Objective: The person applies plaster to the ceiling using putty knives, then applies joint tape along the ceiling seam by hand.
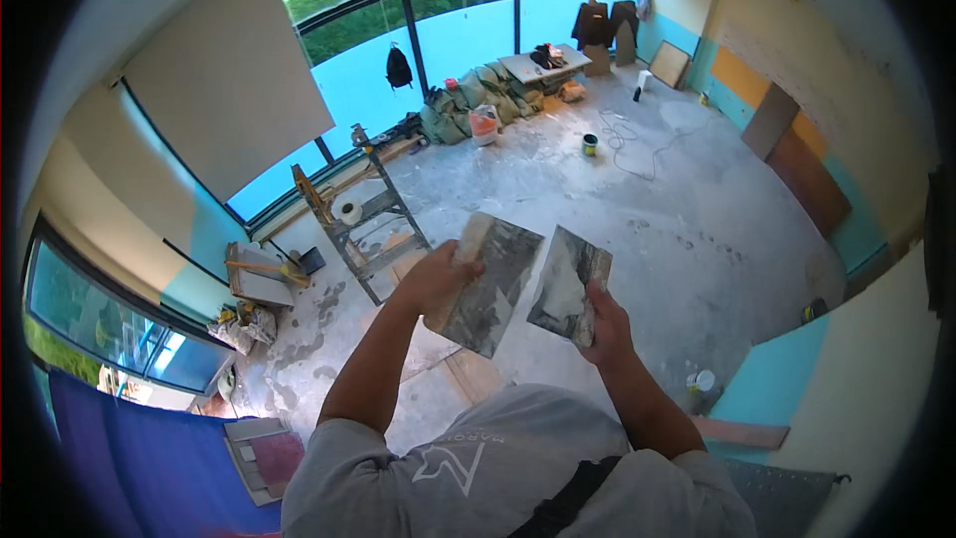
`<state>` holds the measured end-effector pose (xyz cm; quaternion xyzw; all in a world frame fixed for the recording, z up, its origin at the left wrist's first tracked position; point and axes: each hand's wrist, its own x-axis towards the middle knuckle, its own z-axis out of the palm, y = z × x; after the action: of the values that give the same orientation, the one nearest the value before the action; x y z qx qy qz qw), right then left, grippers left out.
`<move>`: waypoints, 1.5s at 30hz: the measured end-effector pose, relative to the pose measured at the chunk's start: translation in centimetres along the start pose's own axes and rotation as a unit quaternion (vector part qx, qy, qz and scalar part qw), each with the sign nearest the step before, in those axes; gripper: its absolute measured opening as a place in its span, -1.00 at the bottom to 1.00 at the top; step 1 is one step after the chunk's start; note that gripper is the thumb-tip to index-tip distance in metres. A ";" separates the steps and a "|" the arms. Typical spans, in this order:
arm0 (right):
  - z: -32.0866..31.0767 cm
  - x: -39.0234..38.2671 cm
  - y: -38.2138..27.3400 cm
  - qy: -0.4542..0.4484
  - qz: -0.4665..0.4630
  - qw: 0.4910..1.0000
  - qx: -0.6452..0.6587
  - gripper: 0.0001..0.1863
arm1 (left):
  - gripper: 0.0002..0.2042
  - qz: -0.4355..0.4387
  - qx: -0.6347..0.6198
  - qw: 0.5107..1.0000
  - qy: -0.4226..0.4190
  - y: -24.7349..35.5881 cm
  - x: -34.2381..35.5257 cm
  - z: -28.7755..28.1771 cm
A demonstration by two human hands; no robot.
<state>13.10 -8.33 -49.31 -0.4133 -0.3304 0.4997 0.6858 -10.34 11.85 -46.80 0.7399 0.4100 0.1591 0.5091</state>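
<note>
My left hand (438,279) grips a wide flat tool (488,289), like a plastering trowel or blade, with a pale strip along its held edge and grey smears on its face. Just to its right, my right hand (607,324) holds a smaller rectangular blade (563,279) by its right side, with a patch of whitish paste on it. The two tools are raised side by side at chest height, a narrow gap between them, above the dusty floor.
A stepladder (388,249) with a white roll stands ahead-left by curved windows. Filled sacks (448,120), a board table (518,65), a dark bucket (590,144) and loose cable lie farther ahead. Boards (807,179) lean on the right wall; purple sheeting (110,438) hangs lower left.
</note>
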 end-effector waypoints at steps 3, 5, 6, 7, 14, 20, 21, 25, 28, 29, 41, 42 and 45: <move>1.3 -0.1 -0.3 0.040 0.057 0.963 0.262 -0.51 | -0.46 -0.007 0.035 0.998 0.047 1.1 -0.7 -0.3; 0.8 0.6 0.4 0.050 0.063 0.963 0.259 -0.50 | -0.50 0.028 -0.078 0.993 0.081 0.7 0.3 0.3; 1.1 0.8 0.5 0.056 0.059 0.962 0.259 -0.50 | -0.54 0.061 -0.191 0.972 0.120 0.7 0.7 0.5; 1.5 0.9 0.4 0.076 0.047 0.960 0.266 -0.51 | -0.54 0.062 -0.190 0.973 0.113 0.9 1.0 0.7; 1.9 3.7 1.5 0.261 -0.026 0.938 0.226 -0.56 | -0.57 0.293 -0.079 0.920 0.249 2.0 0.5 4.2; 3.5 5.1 -0.5 0.344 -0.055 0.919 0.185 -0.55 | -0.72 0.460 0.056 0.881 0.095 2.0 1.5 5.2; 3.3 5.2 -0.6 0.347 -0.060 0.918 0.185 -0.55 | -0.72 0.463 0.055 0.880 0.092 1.4 2.1 5.1; 2.8 5.1 -0.3 0.325 -0.123 0.925 0.155 -0.55 | -0.71 0.302 0.127 0.945 0.014 -0.5 3.9 3.0; 2.6 5.2 -0.2 0.330 -0.169 0.921 0.118 -0.56 | -0.70 0.167 0.054 0.983 0.055 0.6 4.7 1.0; 2.7 5.1 -0.3 0.330 -0.196 0.918 0.094 -0.56 | -0.69 0.121 0.005 0.990 0.070 1.9 4.3 0.2; 2.7 4.6 -3.9 0.185 -0.280 0.928 -0.163 -0.56 | -0.60 0.216 -0.009 0.975 0.051 8.3 4.3 1.0; 2.4 4.2 -4.3 0.175 -0.288 0.928 -0.161 -0.56 | -0.61 0.210 0.013 0.974 0.088 9.5 3.3 0.7; 1.5 3.7 -5.0 0.165 -0.233 0.945 -0.161 -0.54 | -0.63 0.226 0.021 0.952 0.204 10.3 2.7 0.1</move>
<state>14.93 -5.25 -44.04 -0.5064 -0.3753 0.1906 0.7526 -4.04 12.38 -38.21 0.7756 0.3305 0.4084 0.3499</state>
